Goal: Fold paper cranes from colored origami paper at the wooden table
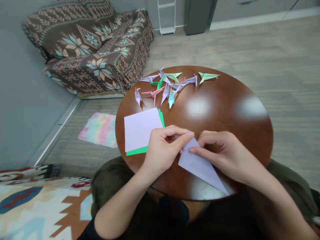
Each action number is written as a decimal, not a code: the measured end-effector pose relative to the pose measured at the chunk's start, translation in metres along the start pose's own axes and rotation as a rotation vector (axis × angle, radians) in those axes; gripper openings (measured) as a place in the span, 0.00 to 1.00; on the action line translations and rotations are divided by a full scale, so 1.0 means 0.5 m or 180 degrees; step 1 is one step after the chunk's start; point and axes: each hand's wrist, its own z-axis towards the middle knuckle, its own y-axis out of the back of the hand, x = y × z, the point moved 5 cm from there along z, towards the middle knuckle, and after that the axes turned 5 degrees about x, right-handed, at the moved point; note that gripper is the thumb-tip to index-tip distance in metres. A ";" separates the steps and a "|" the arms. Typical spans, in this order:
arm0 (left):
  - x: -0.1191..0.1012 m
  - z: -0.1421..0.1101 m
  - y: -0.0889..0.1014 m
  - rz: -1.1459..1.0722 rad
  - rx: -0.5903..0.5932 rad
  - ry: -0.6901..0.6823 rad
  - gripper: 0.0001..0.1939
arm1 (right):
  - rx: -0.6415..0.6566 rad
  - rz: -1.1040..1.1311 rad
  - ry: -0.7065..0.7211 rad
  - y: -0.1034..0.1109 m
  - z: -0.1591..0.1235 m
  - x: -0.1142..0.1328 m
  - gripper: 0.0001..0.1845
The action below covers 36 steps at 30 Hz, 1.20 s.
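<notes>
And we're looking down on a round, glossy wooden surface (222, 123), reddish-brown with two pale patches of glare. Front and centre, a sheet of lilac paper (198, 166), folded into a long kite shape, its sharp point reaching the near edge of the surface. Both hands are in a narrow pinch at its upper end! The left hand (165, 150) has its fingertips (190, 135) at the paper's top, while the right hand (221, 150) presses its thumb (192, 150) onto the paper's face. Just beside the left hand, a flat lilac sheet (141, 129) sits skewed on a bright green sheet (135, 151), with a green strip showing. Farther up the surface, a loose crowd of origami cranes (165, 87) in lilac, mint, pink and sky blue, all crisp creases and pointed wings. Off the surface, a fluffy pastel rainbow mat (98, 130) lies on the grey plank floor (250, 56), and a sofa (87, 50) wears a patterned woven throw.
</notes>
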 end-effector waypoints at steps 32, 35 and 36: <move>-0.004 -0.003 0.002 0.0340 -0.0173 -0.0173 0.05 | -0.0034 0.0054 -0.0140 -0.002 0.001 0.001 0.15; -0.008 -0.005 -0.001 0.0451 -0.0202 -0.0260 0.05 | -0.0085 0.0022 -0.0127 -0.002 0.001 0.001 0.15; -0.010 -0.006 -0.002 0.0486 -0.0204 -0.0300 0.06 | -0.0099 0.0004 -0.0120 -0.001 0.001 0.001 0.16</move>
